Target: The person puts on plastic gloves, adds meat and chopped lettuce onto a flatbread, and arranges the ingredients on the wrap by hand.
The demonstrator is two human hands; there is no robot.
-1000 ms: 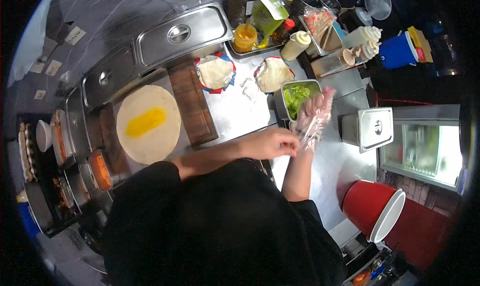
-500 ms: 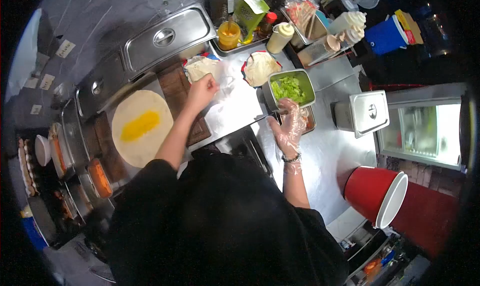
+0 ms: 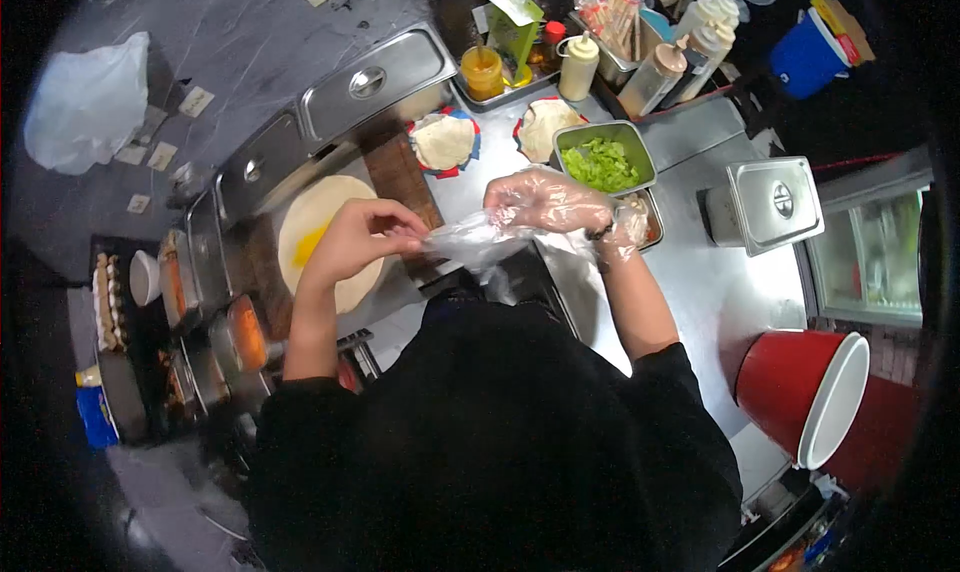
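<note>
My bare left hand [image 3: 365, 240] pinches one end of a crumpled clear plastic glove [image 3: 468, 240], thumb against fingertips. The other end of it is at my right hand [image 3: 545, 202], which wears a clear plastic glove and has its fingers curled in on the film. The stretched plastic hangs over the counter edge in front of my chest. Partly behind my left hand lies a round flat sheet of dough [image 3: 332, 194] with a yellow smear [image 3: 309, 245]. Beyond my right hand is chopped lettuce [image 3: 600, 163] in a metal container.
Two pale flatbread rounds, a left one [image 3: 443, 141] and a right one [image 3: 546, 130], sit on red-and-blue wrappers. Squeeze bottles [image 3: 578, 69] and a jar of yellow sauce [image 3: 483, 74] stand behind. Right are a lidded metal container [image 3: 775, 204] and a red bucket [image 3: 785, 384].
My left hand has come back toward my body with the plastic, and my right hand has moved left from beside the lettuce to meet it. The view has shifted slightly.
</note>
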